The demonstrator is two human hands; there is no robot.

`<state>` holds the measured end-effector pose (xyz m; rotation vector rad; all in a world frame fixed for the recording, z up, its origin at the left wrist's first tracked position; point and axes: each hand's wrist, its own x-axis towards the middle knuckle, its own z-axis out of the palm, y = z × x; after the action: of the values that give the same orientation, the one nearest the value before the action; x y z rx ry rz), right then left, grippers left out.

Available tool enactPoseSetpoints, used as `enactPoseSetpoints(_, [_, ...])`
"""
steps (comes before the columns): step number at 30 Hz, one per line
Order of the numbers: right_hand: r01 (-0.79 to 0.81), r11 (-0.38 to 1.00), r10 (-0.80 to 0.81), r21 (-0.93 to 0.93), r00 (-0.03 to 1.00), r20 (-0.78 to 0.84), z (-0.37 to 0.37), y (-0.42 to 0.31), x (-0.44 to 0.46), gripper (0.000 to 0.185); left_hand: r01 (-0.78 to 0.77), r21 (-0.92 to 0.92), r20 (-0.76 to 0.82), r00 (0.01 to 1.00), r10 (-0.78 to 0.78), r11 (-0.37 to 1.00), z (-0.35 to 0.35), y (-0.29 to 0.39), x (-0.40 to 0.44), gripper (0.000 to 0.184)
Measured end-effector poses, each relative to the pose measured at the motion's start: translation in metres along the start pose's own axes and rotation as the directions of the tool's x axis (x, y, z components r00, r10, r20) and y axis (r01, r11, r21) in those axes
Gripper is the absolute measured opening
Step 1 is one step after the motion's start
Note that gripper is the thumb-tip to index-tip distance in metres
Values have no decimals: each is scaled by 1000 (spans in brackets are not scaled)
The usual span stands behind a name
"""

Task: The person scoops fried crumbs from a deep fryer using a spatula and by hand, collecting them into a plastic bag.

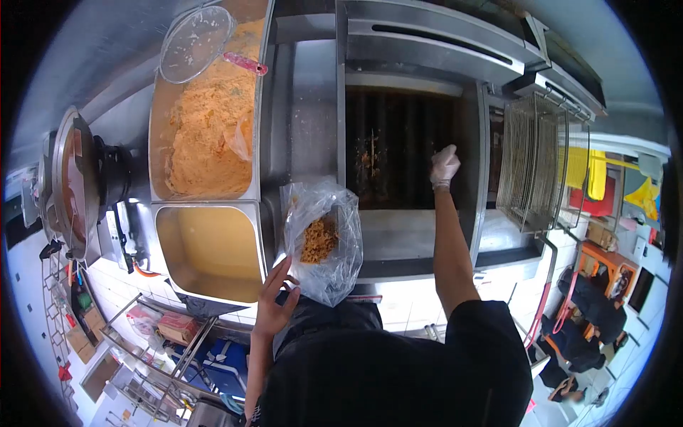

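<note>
My right hand (445,166), in a clear plastic glove, is held over the dark oil of the fryer (413,222). Its fingers are closed, and whatever they hold, if anything, is hidden. Small crumbs float on the oil to its left. My left hand (277,297) is bare, its fingers stretched out beside the lower left edge of a clear plastic bag (340,274). Inside that bag lies a heap of brown crumbly bits (319,240). I cannot tell whether my fingertips touch the plastic.
To the left, a steel tub of orange breading (206,142) has a strainer (198,44) with a red handle at its far end. A steel pan of yellowish liquid (210,245) adjoins it. Wire fryer baskets (533,164) stand on the right. People in dark clothes (590,313) are farther right.
</note>
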<state>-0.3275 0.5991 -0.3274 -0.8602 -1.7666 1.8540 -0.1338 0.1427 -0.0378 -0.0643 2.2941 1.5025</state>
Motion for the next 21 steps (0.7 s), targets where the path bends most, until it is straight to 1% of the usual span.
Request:
enactPoseSetpoints(1, [69, 997, -70, 46, 997, 13, 4, 2, 7, 57, -15, -22, -3, 1000, 15, 1000, 1, -2, 1, 63])
enactPoseSetpoints(2, [148, 985, -148, -92, 989, 15, 7, 11, 4, 57, -6, -22, 4, 1000, 6, 1000, 3, -3, 0, 63])
enactPoseSetpoints(3, [223, 949, -223, -223, 975, 27, 9, 34, 1, 57, 4, -18, 10, 1000, -3, 1000, 3, -3, 0, 63])
enactPoseSetpoints(4, [289, 890, -294, -353, 955, 43, 13, 38, -5, 57, 13, -13, 23, 1000, -13, 1000, 2, -2, 0, 63])
enactPoseSetpoints(5, [162, 976, -185, -147, 971, -152, 17, 38, -3, 58, 11, -11, 22, 1000, -11, 1000, 3, -2, -2, 63])
enactPoseSetpoints(8, [-20, 1000, 21, 18, 997, -72, 22, 16, 33, 60, 9, -12, 9, 1000, -8, 1000, -1, -3, -1, 64])
enactPoseSetpoints(9, [90, 996, -91, -19, 995, -51, 28, -1, 38, 61, 22, -25, 5, 1000, -22, 999, -2, -3, 0, 64])
enactPoseSetpoints(12, [239, 967, -240, -89, 971, 1, 43, 16, 37, 61, 55, -62, 10, 998, -54, 997, 5, -3, -2, 65])
enactPoseSetpoints(13, [224, 924, -252, -309, 966, -53, 48, 31, 32, 60, 58, -67, 15, 998, -58, 996, 4, -2, -1, 65])
enactPoseSetpoints(14, [173, 961, -193, -214, 978, -79, 47, 38, 41, 59, 55, -33, 13, 998, -55, 998, 1, -1, -1, 64])
enactPoseSetpoints(16, [72, 997, -75, -29, 990, -118, 52, 11, 58, 58, 47, 25, 21, 999, -48, 999, -1, 1, -1, 63])
enactPoseSetpoints(17, [161, 982, -148, 98, 981, -128, 63, -6, 65, 58, 36, -3, 3, 999, -36, 999, -1, -7, -4, 63])
enactPoseSetpoints(20, [365, 931, -365, -25, 930, -28, 72, 14, 71, 54, 97, -24, 22, 995, -96, 995, 0, -3, -2, 63])
enactPoseSetpoints(21, [275, 961, -276, -38, 961, -28, 75, 19, 60, 55, 79, -20, 46, 996, -78, 997, 1, -5, -1, 64])
